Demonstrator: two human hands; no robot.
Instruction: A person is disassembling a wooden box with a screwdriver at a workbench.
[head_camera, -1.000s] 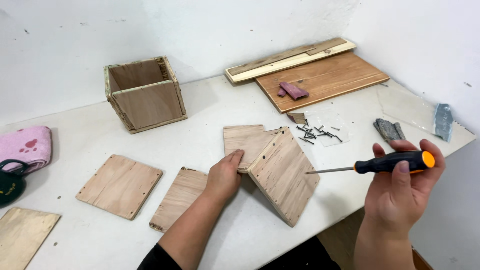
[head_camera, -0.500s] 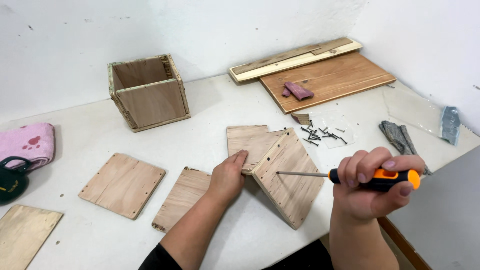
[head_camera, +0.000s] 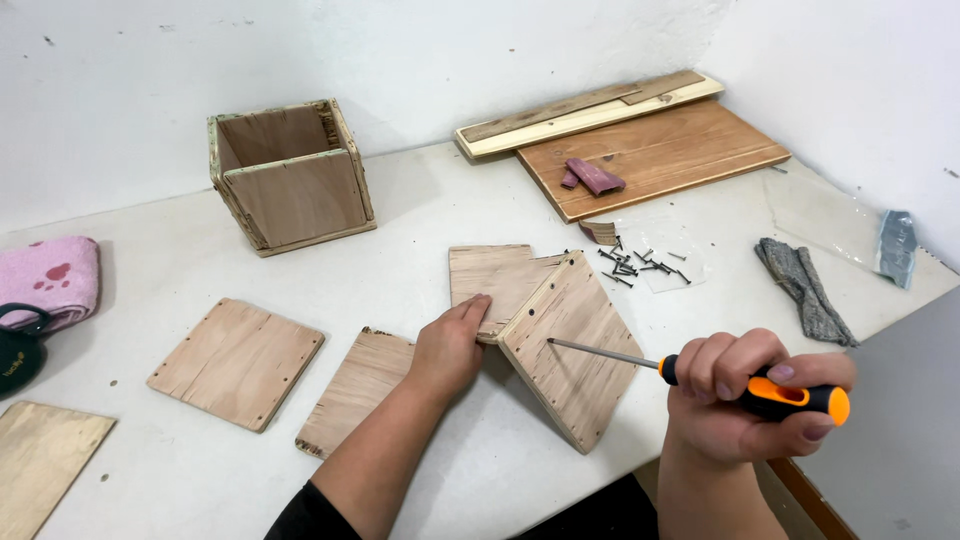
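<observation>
Left hand (head_camera: 448, 345) lies flat on the white surface (head_camera: 420, 215), fingers loose and pressing against the edge of the tilted plywood panel (head_camera: 572, 345), gripping nothing. Right hand (head_camera: 745, 405) has its grip closed around the orange-and-black screwdriver (head_camera: 700, 375), the shaft tip touching the panel's face near a screw hole. The panel leans on a flat plywood piece (head_camera: 490, 275) near the surface's front edge. Loose screws (head_camera: 635, 265) sit just beyond; an open wooden box (head_camera: 290, 175) stands well apart.
</observation>
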